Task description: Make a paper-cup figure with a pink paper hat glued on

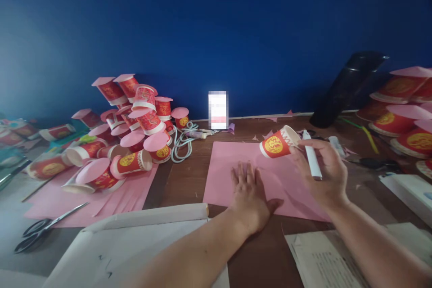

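My left hand [249, 195] lies flat with spread fingers on a sheet of pink paper [219, 162] on the dark wooden table. Above the sheet's right part, my right hand [324, 175] grips a red paper cup [274, 145] by its rim. The cup has a gold emblem and is tilted, its mouth towards the hand. Tucked in the same hand is a slim white tube [313, 162]; its exact kind cannot be made out.
Several red cups with pink paper discs [146, 121] are heaped at left, and more stand at right. Scissors [43, 229] lie front left. A black bottle [347, 87] leans by the blue wall. A pale cord [182, 146], a bright blurred screen [218, 110] and printed papers [324, 256] are also around.
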Demonstrator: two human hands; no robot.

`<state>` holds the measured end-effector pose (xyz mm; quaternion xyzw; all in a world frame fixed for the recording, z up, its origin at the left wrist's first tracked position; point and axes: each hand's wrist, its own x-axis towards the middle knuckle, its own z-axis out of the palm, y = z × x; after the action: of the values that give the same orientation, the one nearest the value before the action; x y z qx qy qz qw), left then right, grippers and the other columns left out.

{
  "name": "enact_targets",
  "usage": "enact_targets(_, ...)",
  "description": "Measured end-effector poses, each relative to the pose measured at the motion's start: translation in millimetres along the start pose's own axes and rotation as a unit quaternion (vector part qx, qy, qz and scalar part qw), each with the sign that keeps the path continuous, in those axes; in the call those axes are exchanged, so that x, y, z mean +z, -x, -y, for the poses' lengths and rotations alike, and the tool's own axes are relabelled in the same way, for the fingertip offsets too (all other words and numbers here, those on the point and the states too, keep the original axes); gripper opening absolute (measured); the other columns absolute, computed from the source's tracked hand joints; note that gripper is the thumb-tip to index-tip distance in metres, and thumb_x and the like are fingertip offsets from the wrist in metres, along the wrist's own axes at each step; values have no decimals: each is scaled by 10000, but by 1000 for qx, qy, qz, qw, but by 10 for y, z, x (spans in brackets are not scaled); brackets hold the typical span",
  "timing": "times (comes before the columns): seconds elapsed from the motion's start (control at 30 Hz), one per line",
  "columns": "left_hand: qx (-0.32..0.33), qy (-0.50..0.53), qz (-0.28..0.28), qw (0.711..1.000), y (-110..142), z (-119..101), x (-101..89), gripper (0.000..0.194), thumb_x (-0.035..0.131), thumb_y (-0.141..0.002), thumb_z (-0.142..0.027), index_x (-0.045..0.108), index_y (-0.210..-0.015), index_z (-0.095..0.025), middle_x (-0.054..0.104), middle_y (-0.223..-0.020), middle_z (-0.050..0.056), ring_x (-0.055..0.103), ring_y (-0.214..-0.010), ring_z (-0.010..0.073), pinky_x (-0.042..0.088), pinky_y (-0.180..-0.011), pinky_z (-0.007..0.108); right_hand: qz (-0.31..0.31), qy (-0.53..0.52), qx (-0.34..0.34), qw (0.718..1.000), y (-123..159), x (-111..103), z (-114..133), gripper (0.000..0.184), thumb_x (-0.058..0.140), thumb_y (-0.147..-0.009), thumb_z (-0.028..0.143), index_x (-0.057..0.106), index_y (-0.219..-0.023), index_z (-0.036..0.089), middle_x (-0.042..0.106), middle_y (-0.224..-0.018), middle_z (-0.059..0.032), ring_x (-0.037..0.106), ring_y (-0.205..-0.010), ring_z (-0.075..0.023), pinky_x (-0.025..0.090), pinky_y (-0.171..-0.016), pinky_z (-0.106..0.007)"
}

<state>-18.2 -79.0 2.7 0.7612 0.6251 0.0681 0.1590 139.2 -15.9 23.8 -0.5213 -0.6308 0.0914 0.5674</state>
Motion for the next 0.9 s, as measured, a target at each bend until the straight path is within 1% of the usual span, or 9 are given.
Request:
enact_targets(0.07, 5, 11, -10, 1000, -40, -55, 27, 916, 384, -844, -659, 237, -1466, -2, 105, -1548, 267, 4, -1422, 447, 107, -1107, 689, -6, 0, -13, 1000, 4, 8, 47, 266, 706, -757, 383, 626, -971, 246, 669, -909, -36, 646, -789, -215, 519, -764, -372)
enact_targets(0.17, 15, 27, -39, 999, -57, -87, 84, 913, 436, -826, -655, 282, -1446, -3, 166, -1537, 278, 68, -1422, 454, 175, -1099, 685, -19, 9, -43, 999, 15, 16, 116, 236, 701, -761, 374, 636, -946, 242, 666, -913, -37, 640, -800, -217, 522, -735, -355)
enact_targets(0.3, 45, 34, -106, 993, -26, -35, 149, 816, 392, -880, -597, 301, -1426, 2, 231, -1527, 267, 106, -1430, 429, 243, -1107, 644, -8, 8, -42, 999, 32, 5, 117, 245, 700, -767, 333, 627, -989, 260, 664, -937, -41, 640, -798, -215, 523, -723, -346)
enact_targets(0.43, 75, 48, -177, 980, -3, 37, 129, 725, 399, -907, -530, 325, -1401, -4, 327, -1493, 254, 176, -1432, 389, 291, -1117, 594, -10, 8, -57, 998, 35, -3, 51, 277, 714, -753, 312, 621, -1003, 239, 664, -943, -41, 645, -781, -199, 526, -748, -343)
enact_targets(0.53, 101, 66, -211, 970, 4, 72, 76, 611, 432, -914, -456, 386, -1359, -40, 409, -1443, 222, 248, -1411, 362, 318, -1118, 566, -10, 17, -71, 997, 37, 6, 29, 253, 695, -771, 317, 624, -994, 220, 662, -931, -48, 644, -786, -192, 533, -758, -340)
enact_targets(0.6, 118, 84, -227, 963, 8, 87, 47, 538, 440, -918, -411, 414, -1334, -71, 448, -1404, 199, 295, -1387, 336, 346, -1110, 539, -4, 22, -72, 997, 43, 14, 31, 243, 686, -778, 326, 625, -987, 216, 661, -925, -53, 642, -764, -188, 540, -744, -341)
enact_targets(0.73, 152, 123, -255, 947, 18, 105, 24, 456, 448, -919, -339, 413, -1323, -132, 477, -1348, 165, 362, -1328, 284, 386, -1089, 507, 5, 28, -69, 997, 53, 20, 39, 253, 680, -778, 350, 624, -986, 219, 663, -927, -58, 640, -735, -191, 547, -729, -354)
enact_targets(0.9, 169, 148, -254, 941, 34, 110, 9, 433, 444, -911, -272, 410, -1325, -152, 481, -1318, 144, 404, -1272, 260, 403, -1075, 469, -2, 34, -64, 997, 53, 12, 31, 246, 670, -788, 335, 620, -998, 218, 661, -936, -60, 647, -793, -203, 542, -755, -357)
